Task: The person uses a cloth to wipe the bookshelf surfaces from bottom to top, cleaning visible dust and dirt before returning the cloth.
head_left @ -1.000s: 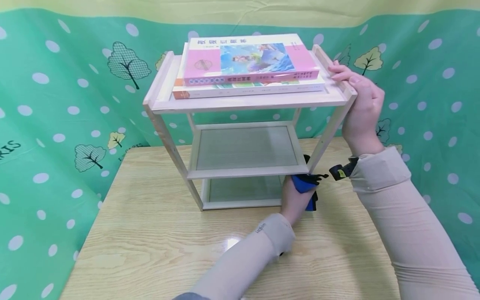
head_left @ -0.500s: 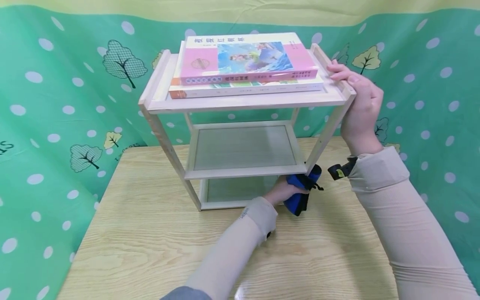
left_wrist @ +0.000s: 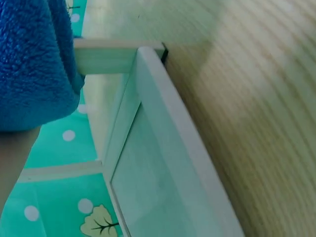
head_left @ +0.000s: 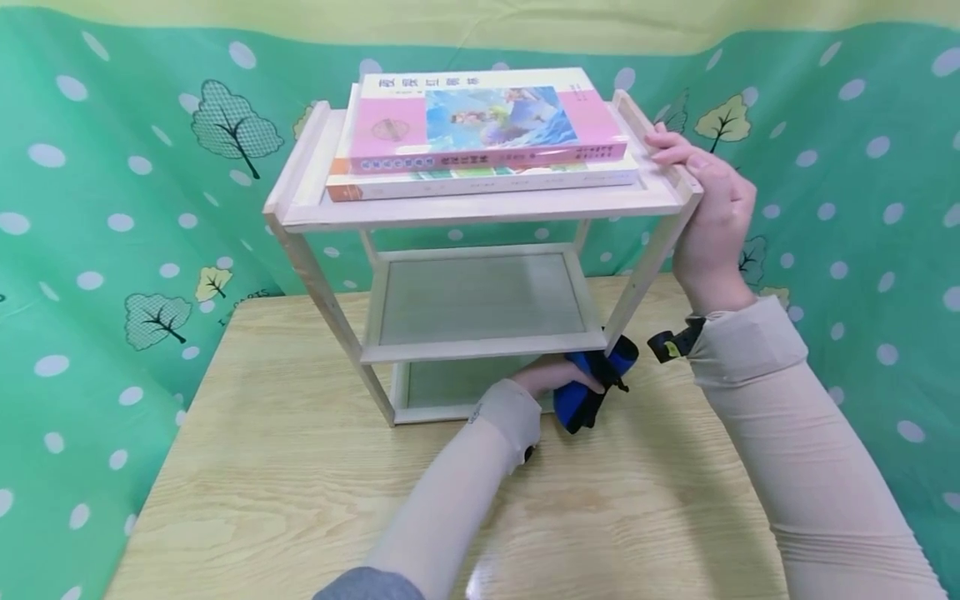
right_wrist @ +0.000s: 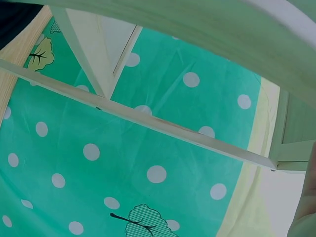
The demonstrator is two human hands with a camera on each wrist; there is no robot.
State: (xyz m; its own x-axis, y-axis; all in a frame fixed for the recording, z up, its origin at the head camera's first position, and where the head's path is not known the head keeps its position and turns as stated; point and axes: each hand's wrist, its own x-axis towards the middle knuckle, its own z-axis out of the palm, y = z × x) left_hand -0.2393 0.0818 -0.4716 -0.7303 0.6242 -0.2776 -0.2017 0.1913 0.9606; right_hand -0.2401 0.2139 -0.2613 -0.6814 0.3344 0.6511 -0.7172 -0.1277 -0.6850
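Note:
A three-tier wooden shelf stands on the table. Near its bottom tier, my left hand grips a blue plush cloth with black edging and a dangling black strap, wrapped about the lower part of the front right leg. The left wrist view shows the fluffy blue cloth up close, beside the shelf's lower frame. My right hand holds the top right rail, fingers bent over it. Only a sliver of the right hand shows in the right wrist view.
Two books lie stacked on the top tier, a pink-and-white one above a white one. Behind the table hangs a green dotted curtain with tree prints, close to the shelf's back.
My left wrist has turned and the forearm has swung left, with the cloth tilting as it stays at the front right leg. The right hand keeps its place; the view has shifted slightly.

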